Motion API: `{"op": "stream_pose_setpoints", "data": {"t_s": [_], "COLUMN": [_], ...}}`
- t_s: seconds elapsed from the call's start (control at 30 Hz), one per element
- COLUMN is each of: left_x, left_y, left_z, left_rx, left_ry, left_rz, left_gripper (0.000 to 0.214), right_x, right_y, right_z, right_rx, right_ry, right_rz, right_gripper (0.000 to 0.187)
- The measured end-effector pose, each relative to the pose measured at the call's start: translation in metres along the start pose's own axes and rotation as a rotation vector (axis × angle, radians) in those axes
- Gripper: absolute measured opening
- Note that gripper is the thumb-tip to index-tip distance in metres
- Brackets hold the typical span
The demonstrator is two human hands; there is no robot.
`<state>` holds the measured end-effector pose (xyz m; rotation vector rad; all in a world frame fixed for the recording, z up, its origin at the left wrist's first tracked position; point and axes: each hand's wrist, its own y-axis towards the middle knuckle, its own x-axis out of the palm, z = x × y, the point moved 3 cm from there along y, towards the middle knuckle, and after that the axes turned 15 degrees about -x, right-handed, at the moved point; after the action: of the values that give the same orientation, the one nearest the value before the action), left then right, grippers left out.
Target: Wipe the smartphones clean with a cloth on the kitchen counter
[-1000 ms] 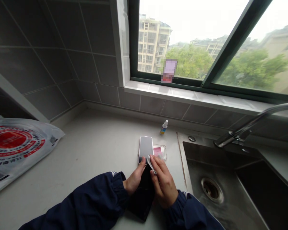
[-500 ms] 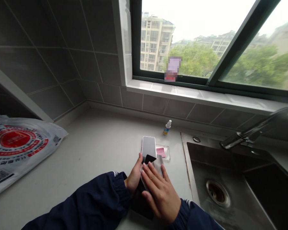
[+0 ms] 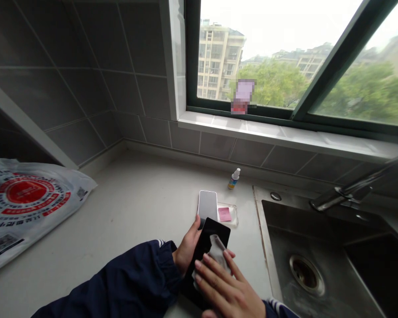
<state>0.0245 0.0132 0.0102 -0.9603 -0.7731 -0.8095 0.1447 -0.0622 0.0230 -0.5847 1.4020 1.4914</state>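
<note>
A black tablet-like slab [image 3: 209, 238] lies on the pale countertop [image 3: 129, 212] in front of me. My left hand [image 3: 185, 246] grips its left edge, thumb on top. My right hand [image 3: 226, 282] lies flat on its surface, fingers stretched out, pressing a small crumpled whitish wipe [image 3: 215, 251] against it. Just beyond the slab a phone [image 3: 207, 205] lies face up, with a clear case holding a pink slip [image 3: 226, 214] beside it.
A small spray bottle [image 3: 234, 178] stands near the back wall. A steel sink [image 3: 318, 260] with a drain and tap [image 3: 354, 191] lies to the right. A printed plastic bag [image 3: 23, 207] sits at the left. A window ledge [image 3: 285, 137] runs behind.
My right hand has slid the wipe down the black slab toward me, uncovering the slab's far end. The view has shifted slightly.
</note>
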Motion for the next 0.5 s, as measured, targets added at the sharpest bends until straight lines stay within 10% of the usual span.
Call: {"op": "stream_pose_setpoints", "data": {"t_s": [0.13,0.5], "left_x": [-0.001,0.003], "left_y": [0.0,0.0], "left_z": [0.002,0.004], "left_rx": [0.043,0.03], "left_ry": [-0.112,-0.162], "left_rz": [-0.078,-0.167], "left_gripper": [0.076,0.076], "right_x": [-0.008,-0.015], "right_y": [-0.012,-0.018], "right_z": [0.015,0.018], "right_rx": [0.118,0.303], "right_ry": [0.112,0.141], "right_rz": [-0.136,-0.006], "right_gripper": [0.058,0.054]}}
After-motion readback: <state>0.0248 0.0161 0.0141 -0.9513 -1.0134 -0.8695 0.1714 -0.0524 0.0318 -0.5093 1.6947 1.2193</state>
